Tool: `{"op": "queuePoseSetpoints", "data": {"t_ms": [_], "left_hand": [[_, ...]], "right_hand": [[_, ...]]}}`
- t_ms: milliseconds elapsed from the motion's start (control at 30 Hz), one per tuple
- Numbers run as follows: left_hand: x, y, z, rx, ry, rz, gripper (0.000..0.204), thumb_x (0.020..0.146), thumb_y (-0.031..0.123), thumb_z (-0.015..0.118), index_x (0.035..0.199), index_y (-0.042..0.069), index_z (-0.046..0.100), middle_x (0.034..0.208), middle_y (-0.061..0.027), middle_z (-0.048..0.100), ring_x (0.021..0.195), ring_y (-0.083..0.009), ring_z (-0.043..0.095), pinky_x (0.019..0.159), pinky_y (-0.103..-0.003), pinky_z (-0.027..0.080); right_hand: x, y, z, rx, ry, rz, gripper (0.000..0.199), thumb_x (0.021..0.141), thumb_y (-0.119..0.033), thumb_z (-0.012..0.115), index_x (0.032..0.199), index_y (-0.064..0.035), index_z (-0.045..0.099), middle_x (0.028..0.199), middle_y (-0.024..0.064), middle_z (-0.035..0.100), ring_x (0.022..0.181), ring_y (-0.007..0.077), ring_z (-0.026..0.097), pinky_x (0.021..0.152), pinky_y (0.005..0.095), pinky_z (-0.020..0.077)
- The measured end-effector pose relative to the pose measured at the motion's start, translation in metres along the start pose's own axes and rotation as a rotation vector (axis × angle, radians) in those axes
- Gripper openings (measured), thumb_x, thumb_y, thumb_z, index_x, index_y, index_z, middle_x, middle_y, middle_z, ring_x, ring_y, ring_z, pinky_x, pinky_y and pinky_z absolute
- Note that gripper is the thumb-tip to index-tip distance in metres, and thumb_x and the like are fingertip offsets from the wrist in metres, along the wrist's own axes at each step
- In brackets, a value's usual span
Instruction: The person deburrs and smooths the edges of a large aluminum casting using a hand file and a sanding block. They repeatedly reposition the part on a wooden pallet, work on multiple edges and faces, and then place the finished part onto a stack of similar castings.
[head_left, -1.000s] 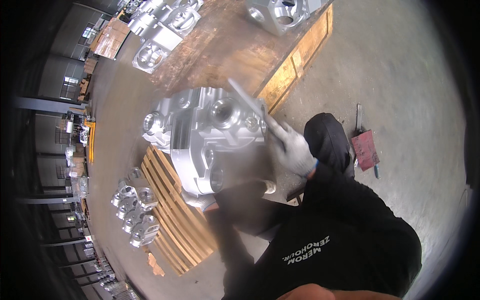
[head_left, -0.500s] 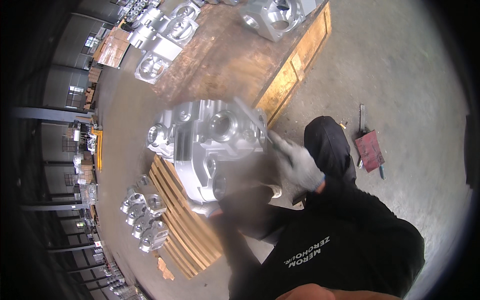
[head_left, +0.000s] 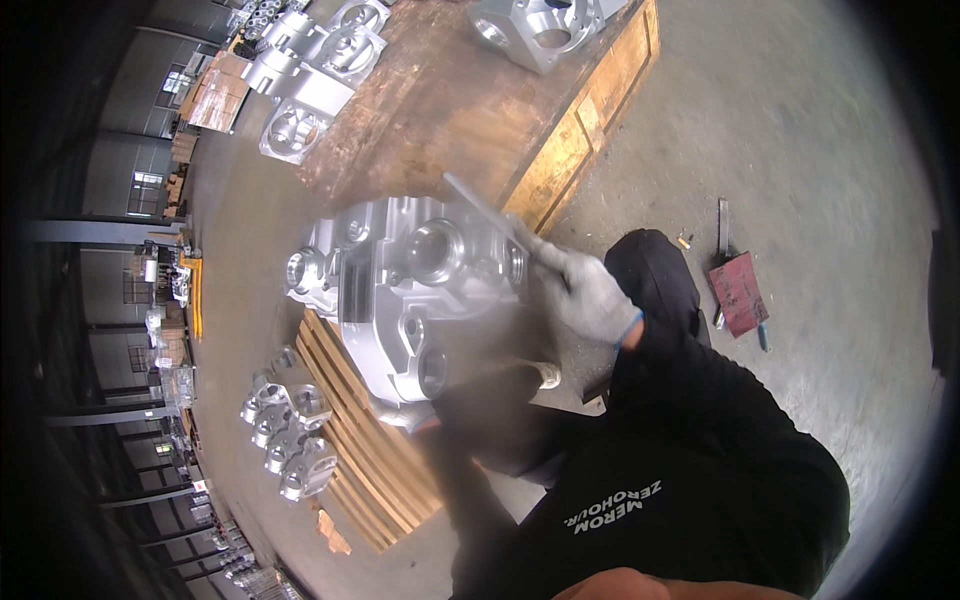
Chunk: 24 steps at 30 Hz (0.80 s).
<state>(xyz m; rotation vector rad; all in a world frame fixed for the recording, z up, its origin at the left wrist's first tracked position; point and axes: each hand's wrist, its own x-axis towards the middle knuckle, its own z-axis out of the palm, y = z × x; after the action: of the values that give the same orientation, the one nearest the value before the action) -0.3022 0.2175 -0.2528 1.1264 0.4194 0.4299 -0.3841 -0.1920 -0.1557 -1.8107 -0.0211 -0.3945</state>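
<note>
A large silver metal casting (head_left: 375, 345) with round bores and a ribbed face lies in front of me. My right hand (head_left: 592, 298), in a pale glove, is closed around the end of a long, flat grey bar that looks like a file (head_left: 478, 203). The bar slants across the casting's far right edge, beside a round bore; motion blurs it, and I cannot tell whether it touches. My left hand (head_left: 408, 417), also gloved, is at the casting's near lower edge. Its fingers are hidden by the metal.
A worn wooden table (head_left: 440, 100) stands beyond, carrying more silver castings (head_left: 545, 30). To the left, several smaller castings (head_left: 290, 430) sit beside wooden slats (head_left: 370, 450). On the floor at right lie a dark red sheet (head_left: 738, 293) and a metal strip (head_left: 723, 225).
The bar in my right hand has moved slightly left and up across the casting. The whole view has shifted a little; my left hand stays at the casting's lower edge.
</note>
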Motion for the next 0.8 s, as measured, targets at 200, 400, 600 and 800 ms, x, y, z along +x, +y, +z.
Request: {"op": "queuePoseSetpoints", "data": {"t_ms": [200, 400, 600, 800], "left_hand": [[0.008, -0.006, -0.012, 0.292, -0.017, 0.091, 0.068, 0.100, 0.052, 0.049, 0.148, 0.006, 0.057, 0.148, -0.0150, 0.061, 0.133, -0.0375, 0.059, 0.113, -0.053, 0.048], [-0.011, 0.005, 0.007, -0.101, -0.021, -0.032, 0.066, 0.100, 0.051, 0.050, 0.148, 0.007, 0.057, 0.150, -0.0145, 0.060, 0.134, -0.0359, 0.059, 0.113, -0.052, 0.048], [-0.045, 0.026, 0.052, -0.166, 0.024, -0.109, 0.067, 0.100, 0.051, 0.052, 0.148, 0.005, 0.057, 0.148, -0.0140, 0.061, 0.132, -0.0357, 0.060, 0.113, -0.052, 0.049], [-0.046, 0.020, 0.053, -0.131, 0.178, -0.081, 0.069, 0.099, 0.052, 0.052, 0.149, 0.004, 0.056, 0.148, -0.0138, 0.061, 0.132, -0.0361, 0.060, 0.113, -0.051, 0.049]], "right_hand": [[-0.001, 0.010, -0.007, 0.166, -0.126, 0.168, 0.053, 0.103, 0.004, 0.048, 0.156, 0.0013, 0.047, 0.146, 0.0248, 0.063, 0.137, 0.0260, 0.061, 0.112, 0.0349, 0.0476], [0.011, 0.017, -0.012, 0.221, -0.079, 0.049, 0.052, 0.105, 0.001, 0.051, 0.157, -0.0018, 0.047, 0.148, 0.0188, 0.063, 0.134, 0.0194, 0.062, 0.113, 0.0330, 0.0476], [0.015, 0.019, -0.021, 0.306, -0.195, 0.209, 0.049, 0.112, -0.012, 0.046, 0.161, -0.0113, 0.045, 0.099, 0.0086, 0.072, 0.080, 0.0132, 0.070, 0.073, 0.0286, 0.0579], [0.017, 0.023, -0.025, 0.391, -0.264, 0.308, 0.050, 0.114, -0.018, 0.041, 0.164, -0.0138, 0.040, 0.070, -0.0033, 0.053, 0.049, 0.0062, 0.050, 0.047, 0.0255, 0.0467]]}}
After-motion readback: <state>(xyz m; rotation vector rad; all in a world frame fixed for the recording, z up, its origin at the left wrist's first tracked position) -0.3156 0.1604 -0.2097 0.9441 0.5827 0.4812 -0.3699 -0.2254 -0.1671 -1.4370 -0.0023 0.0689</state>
